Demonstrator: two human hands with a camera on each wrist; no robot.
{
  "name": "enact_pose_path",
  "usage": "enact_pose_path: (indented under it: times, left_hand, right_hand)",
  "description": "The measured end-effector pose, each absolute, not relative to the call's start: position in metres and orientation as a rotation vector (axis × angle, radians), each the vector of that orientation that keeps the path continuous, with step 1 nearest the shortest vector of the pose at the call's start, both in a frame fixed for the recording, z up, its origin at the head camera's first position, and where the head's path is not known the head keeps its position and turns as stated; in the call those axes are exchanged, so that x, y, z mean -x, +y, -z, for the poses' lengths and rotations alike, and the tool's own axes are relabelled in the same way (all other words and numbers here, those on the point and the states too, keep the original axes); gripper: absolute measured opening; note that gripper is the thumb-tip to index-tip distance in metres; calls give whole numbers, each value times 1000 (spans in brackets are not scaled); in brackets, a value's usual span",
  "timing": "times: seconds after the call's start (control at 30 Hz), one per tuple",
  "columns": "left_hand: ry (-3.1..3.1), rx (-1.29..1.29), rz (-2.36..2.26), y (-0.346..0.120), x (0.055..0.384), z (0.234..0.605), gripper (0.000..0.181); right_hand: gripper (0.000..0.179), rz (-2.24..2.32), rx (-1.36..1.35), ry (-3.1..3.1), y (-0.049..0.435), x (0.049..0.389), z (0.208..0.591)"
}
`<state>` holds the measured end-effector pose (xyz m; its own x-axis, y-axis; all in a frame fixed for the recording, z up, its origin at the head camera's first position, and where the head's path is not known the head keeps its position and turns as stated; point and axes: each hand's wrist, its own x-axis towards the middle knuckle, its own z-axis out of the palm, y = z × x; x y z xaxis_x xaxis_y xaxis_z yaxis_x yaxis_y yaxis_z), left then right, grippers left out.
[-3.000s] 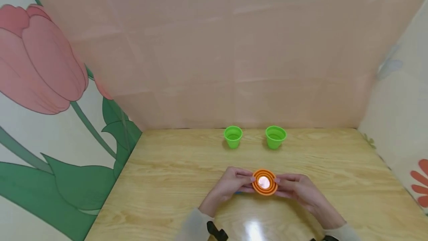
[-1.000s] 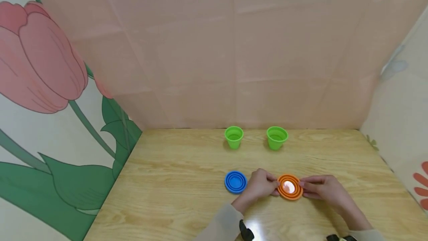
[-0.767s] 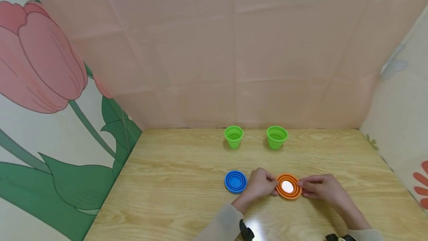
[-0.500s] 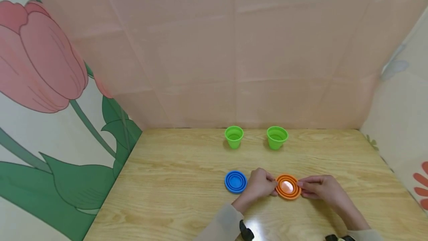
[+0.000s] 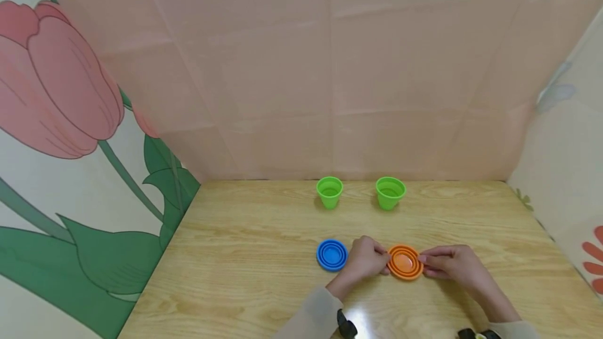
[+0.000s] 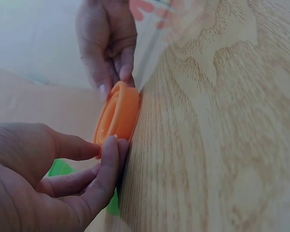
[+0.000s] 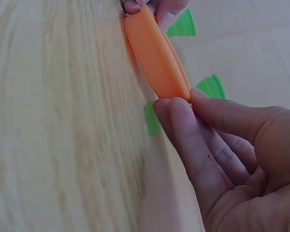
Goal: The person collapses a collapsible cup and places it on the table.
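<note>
Between my hands is an orange collapsible cup (image 5: 405,262), folded flat into rings. My left hand (image 5: 367,258) pinches its left rim; in the left wrist view the thumb and fingers (image 6: 106,174) meet at its edge. On the opposite rim my right hand (image 5: 454,266) pinches with thumb and fingers, as the right wrist view also shows at the cup's orange side (image 7: 159,58). The cup is just over the tabletop or on it; I cannot tell which. A blue collapsible cup (image 5: 332,255), likewise flattened, lies on the table beside my left hand.
Two green cups (image 5: 329,192) stand upright and extended near the table's back edge, the right one (image 5: 390,193) behind the orange cup. A pink cloth wall rises behind the wooden table (image 5: 235,255). Printed panels flank both sides.
Over three seconds both hands have carried the orange cup right, away from the blue cup, which came into full view. In the last second it shifted only slightly left, both hands still pinching it.
</note>
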<state>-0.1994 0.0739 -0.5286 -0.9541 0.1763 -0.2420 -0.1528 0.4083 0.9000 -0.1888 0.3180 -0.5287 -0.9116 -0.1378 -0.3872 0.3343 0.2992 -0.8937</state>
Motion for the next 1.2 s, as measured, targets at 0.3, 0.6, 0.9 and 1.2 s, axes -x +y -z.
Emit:
enact_pose_path:
  times: [0.3, 0.6, 0.9, 1.2]
  left_hand:
    - [2412, -20, -1515, 74, 198, 528, 6]
    - [2455, -95, -1467, 68, 199, 524, 12]
    - [2307, -263, -1547, 40, 212, 515, 15]
    - [2200, -333, -1575, -12, 239, 495, 26]
  right_hand:
    - [42, 1683, -162, 2185, 319, 189, 532]
    - [43, 1600, -167, 2266, 316, 193, 529]
    - [45, 1542, -79, 2408, 314, 192, 520]
    - [51, 1421, 17, 2538, 293, 199, 492]
